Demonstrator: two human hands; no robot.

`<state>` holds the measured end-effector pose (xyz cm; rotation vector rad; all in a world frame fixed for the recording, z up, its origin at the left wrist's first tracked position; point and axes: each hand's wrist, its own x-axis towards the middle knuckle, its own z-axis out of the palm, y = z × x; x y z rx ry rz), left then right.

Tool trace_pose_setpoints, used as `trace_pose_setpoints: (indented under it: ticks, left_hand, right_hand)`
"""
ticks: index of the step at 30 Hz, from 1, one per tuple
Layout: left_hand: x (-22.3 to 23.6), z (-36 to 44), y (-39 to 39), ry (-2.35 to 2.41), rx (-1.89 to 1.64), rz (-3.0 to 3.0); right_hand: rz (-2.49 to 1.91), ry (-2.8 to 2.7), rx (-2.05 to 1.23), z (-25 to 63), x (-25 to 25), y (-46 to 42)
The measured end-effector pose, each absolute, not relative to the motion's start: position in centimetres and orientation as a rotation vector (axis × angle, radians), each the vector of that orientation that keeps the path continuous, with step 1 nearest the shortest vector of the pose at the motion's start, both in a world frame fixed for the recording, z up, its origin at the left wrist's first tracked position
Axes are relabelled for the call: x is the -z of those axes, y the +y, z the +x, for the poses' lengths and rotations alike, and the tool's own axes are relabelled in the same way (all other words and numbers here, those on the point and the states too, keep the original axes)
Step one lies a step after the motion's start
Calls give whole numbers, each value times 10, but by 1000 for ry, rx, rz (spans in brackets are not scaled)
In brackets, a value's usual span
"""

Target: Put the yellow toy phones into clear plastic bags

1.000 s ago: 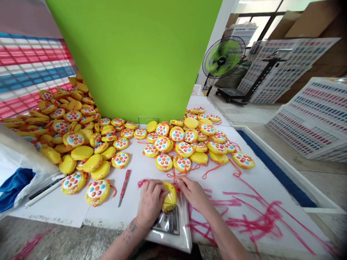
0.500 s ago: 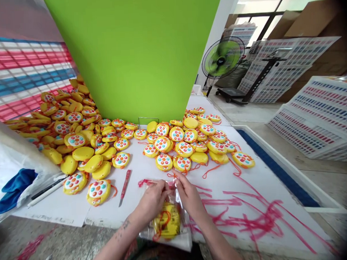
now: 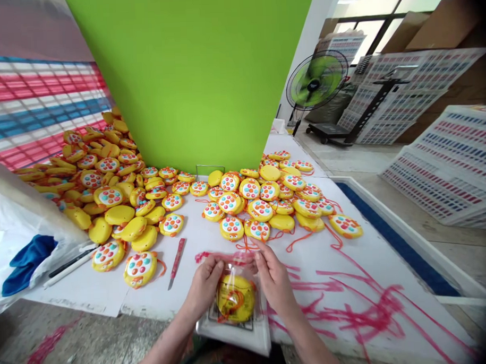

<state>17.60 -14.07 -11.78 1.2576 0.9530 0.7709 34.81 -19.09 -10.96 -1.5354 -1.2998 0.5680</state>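
Note:
A clear plastic bag (image 3: pixel 259 330) lies at the table's near edge, with a yellow toy (image 3: pixel 236 299) and its orange cord inside. My left hand (image 3: pixel 206 281) pinches the bag's upper left edge between thumb and fingers. On the opposite upper edge, my right hand (image 3: pixel 272 274) grips the plastic, its thumb on top. Between the hands the bag's top is stretched out over the toy. Beyond them lies a group of yellow toys (image 3: pixel 260 209) with white faces and coloured buttons. A red-handled craft knife (image 3: pixel 177 263) rests to the left of my left hand.
A big heap of yellow toys (image 3: pixel 107 165) fills the left side. A green board (image 3: pixel 195 83) stands upright behind. Pink plastic strips (image 3: pixel 371 310) are strewn at right. Pens (image 3: pixel 68 267) and a blue cloth (image 3: pixel 28 264) lie at left; a fan (image 3: pixel 317 81) stands beyond.
My hands have moved apart, the left one to the left and slightly down. The toy now sits higher and its cord end shows through the plastic, with the bag's top spread wider.

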Motion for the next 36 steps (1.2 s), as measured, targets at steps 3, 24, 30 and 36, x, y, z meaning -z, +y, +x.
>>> trace_pose_setpoints:
  ticks: [3,24,30,36]
  left_hand:
    - [117,179,-140,970,-754,1238]
    - [103,185,-141,1000,-617,1547]
    - [135,178,-132,923,-630,1152]
    - [133,177,-131,881,-633,1153]
  right_hand:
    - [-1548,-1503,-215,349,106,-188]
    - [-1409,-911,-697,360,115,-161]
    - [-1258,-190,-599,483,150,-196]
    - [-1480,-119,-367,510,157,-223]
